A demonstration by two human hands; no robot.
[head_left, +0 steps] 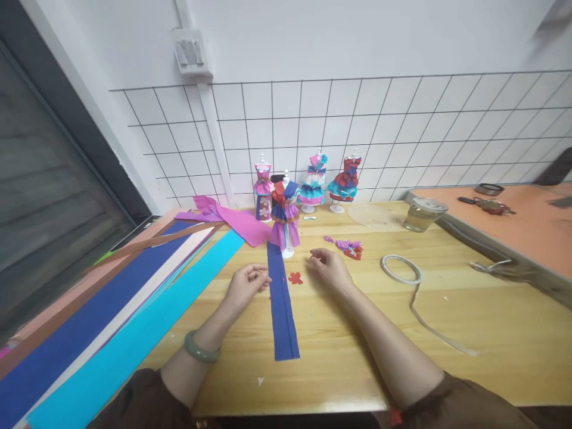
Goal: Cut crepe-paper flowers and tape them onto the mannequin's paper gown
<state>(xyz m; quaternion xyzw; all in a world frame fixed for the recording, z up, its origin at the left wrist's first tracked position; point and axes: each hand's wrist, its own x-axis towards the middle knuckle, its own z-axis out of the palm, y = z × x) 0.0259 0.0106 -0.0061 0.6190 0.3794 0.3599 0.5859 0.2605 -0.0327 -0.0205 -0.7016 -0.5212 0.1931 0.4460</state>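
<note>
My left hand point(248, 286) is beside the left edge of a long dark blue paper strip point(282, 316), its thumb and fingertips pinched together. Whatever may be between them is too small to make out. To the right, my right hand point(331, 269) hovers over the wooden table with curled fingers brought close to the thumb; I cannot make out what they hold. Between the hands lies a red paper flower point(295, 278). Just beyond stands a small white dress form point(286, 217) dressed in red, blue and purple paper. Small purple and red paper pieces point(351, 248) lie past my right hand.
Three more dressed forms, a pink one point(263, 190), a turquoise one point(313, 185) and a red one point(345, 185), stand by the wall. Coloured paper strips point(179, 304) cover the left. A tape roll point(401, 269), a lidded jar point(424, 213) and scissors point(491, 266) are at right.
</note>
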